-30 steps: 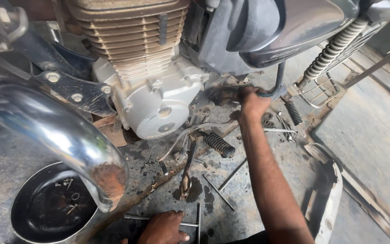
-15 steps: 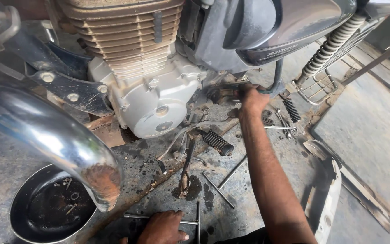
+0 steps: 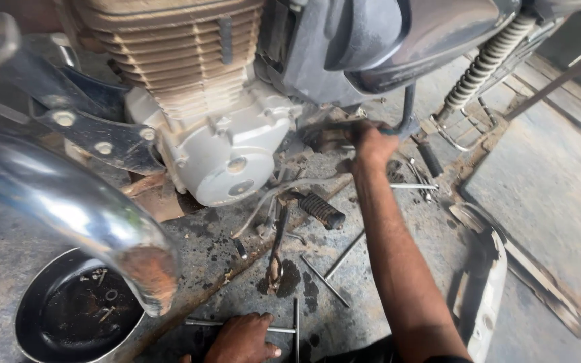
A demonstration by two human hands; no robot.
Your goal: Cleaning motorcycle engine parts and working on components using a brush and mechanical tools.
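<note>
— Where is the engine placed?
— Above the floor, with the pan lying to its lower left under the exhaust pipe.
— And the footpeg?
— Between engine and right hand.

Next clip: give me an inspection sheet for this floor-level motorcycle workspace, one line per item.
Surface: oily concrete floor, stained dark under the engine.
Job's things: engine; metal part under the frame.
Clutter: loose rods, wrench, footpeg, black pan holding small bolts.
Hands: right hand on the part under the frame; left hand flat on the floor over a rod.
Cables: nothing seen.
Surroundings: chrome exhaust pipe, rear spring, white panel.
</note>
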